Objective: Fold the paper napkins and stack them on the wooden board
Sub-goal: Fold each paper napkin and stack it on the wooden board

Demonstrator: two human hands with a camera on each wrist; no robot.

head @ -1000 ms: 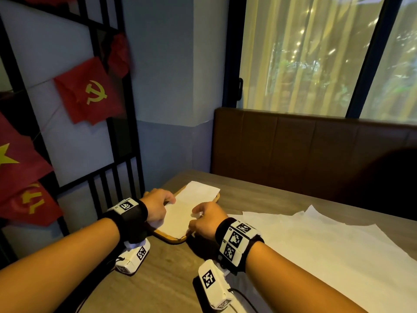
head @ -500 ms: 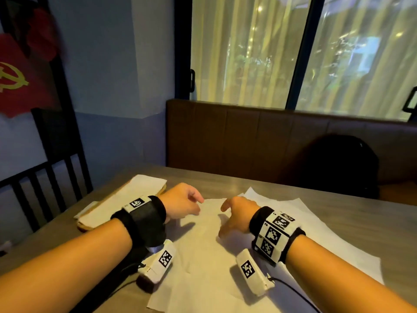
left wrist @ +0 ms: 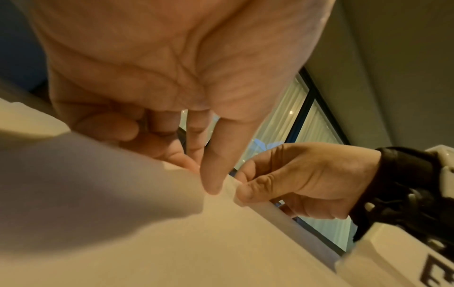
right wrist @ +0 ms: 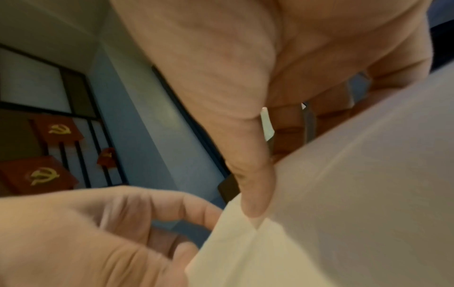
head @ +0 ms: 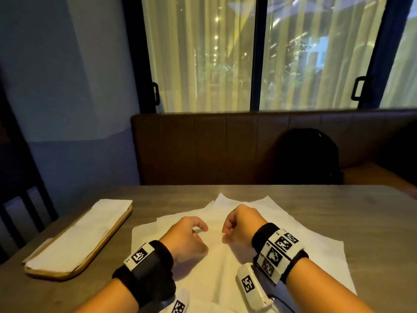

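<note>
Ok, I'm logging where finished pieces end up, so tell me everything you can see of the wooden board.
The wooden board is a long, flat, light-coloured tray with rounded corners and a thin raised rim. It lies flat on the grey table, angled, left of the loose napkin sheets and apart from them. Folded white napkins cover nearly all of it, one slip jutting past its near left end. Neither hand touches it.

A restaurant booth: padded bench seat (head: 225, 145) behind a wooden table (head: 338, 211), beside curtained windows (head: 203, 53).
</note>
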